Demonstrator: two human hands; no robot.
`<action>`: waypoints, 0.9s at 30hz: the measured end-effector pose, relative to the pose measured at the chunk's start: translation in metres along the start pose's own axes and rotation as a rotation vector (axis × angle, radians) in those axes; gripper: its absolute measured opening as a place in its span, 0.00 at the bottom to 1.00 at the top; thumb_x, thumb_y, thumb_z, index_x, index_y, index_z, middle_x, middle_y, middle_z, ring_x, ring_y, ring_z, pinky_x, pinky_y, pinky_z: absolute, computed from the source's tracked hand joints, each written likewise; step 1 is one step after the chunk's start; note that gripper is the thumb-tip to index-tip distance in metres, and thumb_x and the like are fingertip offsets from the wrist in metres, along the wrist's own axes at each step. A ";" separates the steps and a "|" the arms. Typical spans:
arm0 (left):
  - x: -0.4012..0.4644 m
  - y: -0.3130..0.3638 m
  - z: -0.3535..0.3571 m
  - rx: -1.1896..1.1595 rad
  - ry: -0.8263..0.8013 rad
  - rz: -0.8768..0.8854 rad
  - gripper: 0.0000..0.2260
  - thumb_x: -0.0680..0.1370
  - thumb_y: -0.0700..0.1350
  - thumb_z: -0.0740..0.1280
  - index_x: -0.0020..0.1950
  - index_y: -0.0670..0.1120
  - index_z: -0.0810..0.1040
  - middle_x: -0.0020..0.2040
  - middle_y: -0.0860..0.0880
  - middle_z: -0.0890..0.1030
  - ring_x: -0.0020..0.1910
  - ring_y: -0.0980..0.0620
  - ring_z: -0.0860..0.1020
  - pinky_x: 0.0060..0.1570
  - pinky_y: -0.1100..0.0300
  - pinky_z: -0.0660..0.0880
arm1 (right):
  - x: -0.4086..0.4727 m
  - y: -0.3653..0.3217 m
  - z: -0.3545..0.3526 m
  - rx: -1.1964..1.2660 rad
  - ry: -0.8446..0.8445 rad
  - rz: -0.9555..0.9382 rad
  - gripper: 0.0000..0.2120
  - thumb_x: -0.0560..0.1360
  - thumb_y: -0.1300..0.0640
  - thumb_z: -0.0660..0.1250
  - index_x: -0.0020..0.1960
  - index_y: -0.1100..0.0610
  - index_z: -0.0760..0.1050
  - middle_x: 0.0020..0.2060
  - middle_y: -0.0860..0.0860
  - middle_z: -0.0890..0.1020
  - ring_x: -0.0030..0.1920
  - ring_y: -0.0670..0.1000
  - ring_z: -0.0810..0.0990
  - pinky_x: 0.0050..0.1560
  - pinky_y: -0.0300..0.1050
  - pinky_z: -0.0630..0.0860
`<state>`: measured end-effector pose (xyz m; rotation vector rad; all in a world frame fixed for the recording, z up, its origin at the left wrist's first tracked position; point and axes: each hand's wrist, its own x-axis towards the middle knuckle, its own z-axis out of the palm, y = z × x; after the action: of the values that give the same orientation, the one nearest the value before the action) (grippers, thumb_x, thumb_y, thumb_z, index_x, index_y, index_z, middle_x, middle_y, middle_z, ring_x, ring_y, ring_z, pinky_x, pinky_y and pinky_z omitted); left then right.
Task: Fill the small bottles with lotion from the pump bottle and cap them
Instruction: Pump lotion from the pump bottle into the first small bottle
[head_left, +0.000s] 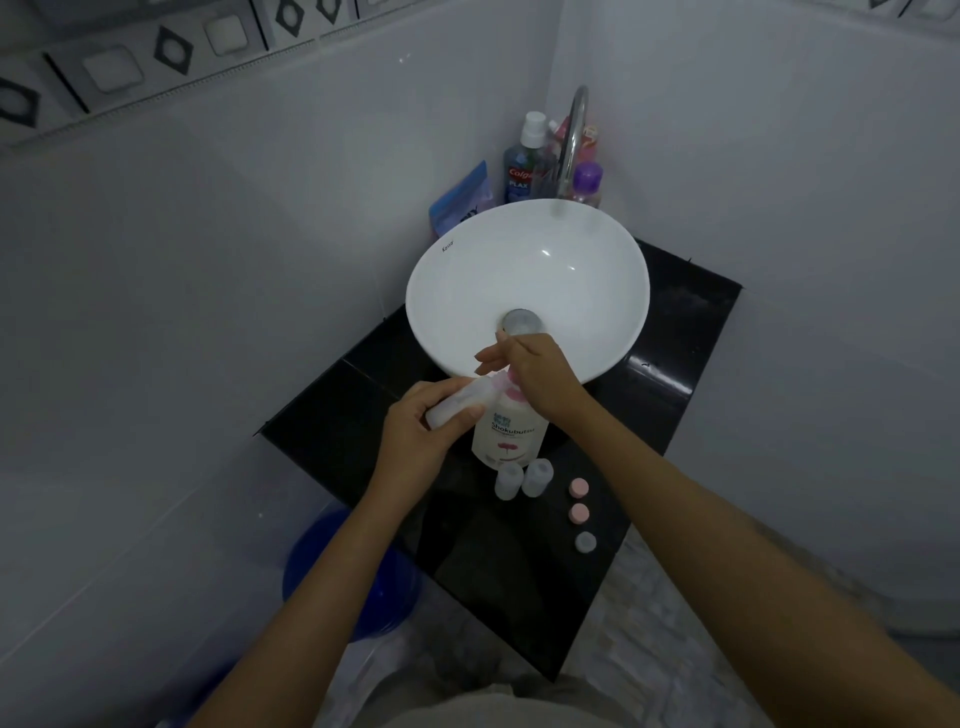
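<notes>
Under pump bottle (511, 431) spout: translucent small bottle (457, 402) tilted, left hand (415, 436) gripping.

Both bare forearms are seen entering from the bottom of the frame and converging toward its centre; the left arm rises from the lower left, the right arm from the lower right, the latter stretched further up the frame. The left hand (415, 436) is held just left of centre, fingers curled and thumb pressed across, closed around a small bottle (460, 402) that is tilted with its mouth toward the upper right. The right hand (535, 371) is placed slightly higher, at centre, palm turned down on the pump bottle (511, 428); its fingers are extended loosely toward the upper left, wrist bent downward.
</notes>
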<state>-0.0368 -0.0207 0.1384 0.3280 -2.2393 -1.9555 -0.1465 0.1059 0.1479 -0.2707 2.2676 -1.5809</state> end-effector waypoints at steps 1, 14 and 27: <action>0.000 0.000 0.000 0.001 -0.002 0.004 0.13 0.74 0.41 0.70 0.57 0.47 0.79 0.54 0.44 0.79 0.46 0.67 0.78 0.43 0.75 0.74 | 0.000 0.000 0.000 -0.032 -0.005 -0.022 0.20 0.81 0.55 0.53 0.51 0.65 0.80 0.43 0.56 0.83 0.43 0.51 0.79 0.35 0.27 0.73; 0.001 0.004 0.000 -0.010 0.004 0.027 0.13 0.74 0.41 0.70 0.58 0.46 0.79 0.54 0.47 0.78 0.50 0.61 0.78 0.44 0.74 0.74 | 0.001 -0.004 -0.002 -0.021 0.035 -0.048 0.20 0.81 0.54 0.53 0.51 0.63 0.80 0.43 0.55 0.84 0.42 0.43 0.79 0.38 0.26 0.72; 0.002 0.005 -0.001 -0.032 0.005 0.022 0.13 0.74 0.41 0.70 0.58 0.48 0.79 0.53 0.47 0.78 0.51 0.59 0.78 0.45 0.73 0.74 | 0.003 -0.009 -0.006 -0.011 0.006 -0.050 0.20 0.81 0.54 0.53 0.52 0.64 0.81 0.45 0.59 0.84 0.44 0.48 0.80 0.46 0.35 0.73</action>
<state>-0.0387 -0.0216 0.1439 0.3022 -2.1966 -1.9755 -0.1515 0.1068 0.1571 -0.3284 2.2919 -1.5959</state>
